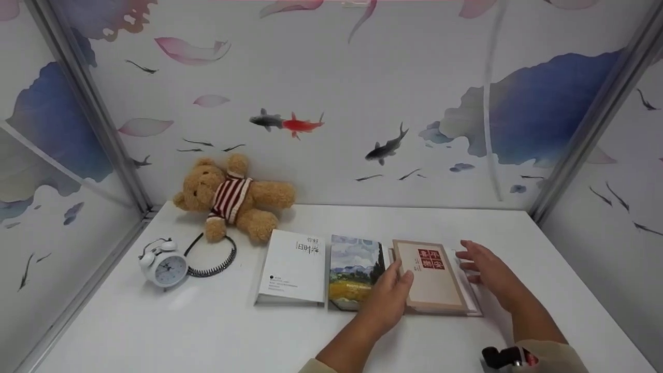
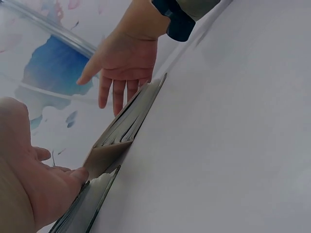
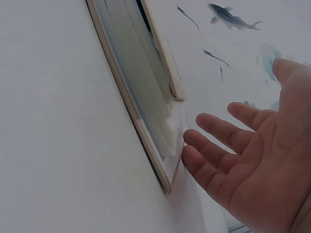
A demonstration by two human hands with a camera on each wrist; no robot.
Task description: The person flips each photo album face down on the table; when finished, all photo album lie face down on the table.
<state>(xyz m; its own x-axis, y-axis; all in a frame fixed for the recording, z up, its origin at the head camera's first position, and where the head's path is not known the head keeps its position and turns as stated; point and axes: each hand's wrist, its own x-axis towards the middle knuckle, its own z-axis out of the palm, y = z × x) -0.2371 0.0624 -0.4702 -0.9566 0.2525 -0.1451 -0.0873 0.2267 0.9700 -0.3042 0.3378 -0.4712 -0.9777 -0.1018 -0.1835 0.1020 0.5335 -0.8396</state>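
Left hand: the left hand (image 1: 387, 299) is resting over the seam between the painted-cover book and the beige book, fingers straight and close together, its thumb (image 2: 79, 174) touching the beige cover's left edge; it is gripping nothing.
Right hand: the right hand (image 1: 489, 273) is sitting just beside the right edge of the beige book, fingers (image 3: 214, 130) spread and relaxed, their tips at the page block; whether they are actually touching it, I cannot tell.
Beige book: the beige book (image 1: 434, 277) with red square characters on its cover is lying flat near the front middle of the white table (image 1: 155, 331), rightmost in a row of three, between the two hands; the wrist views are showing its cover lifting slightly off the pages at one corner.
Painted-cover book: the landscape-painting book (image 1: 353, 269) is lying just left of the beige one, edges touching or nearly so.
White book: the white book (image 1: 294, 267) is lying at the left end of the row.
Behind, left: a teddy bear (image 1: 233, 197) in a striped jumper is lying against the back wall, with a coiled black cable (image 1: 215, 261) and a white alarm clock (image 1: 163, 264) in front of it.
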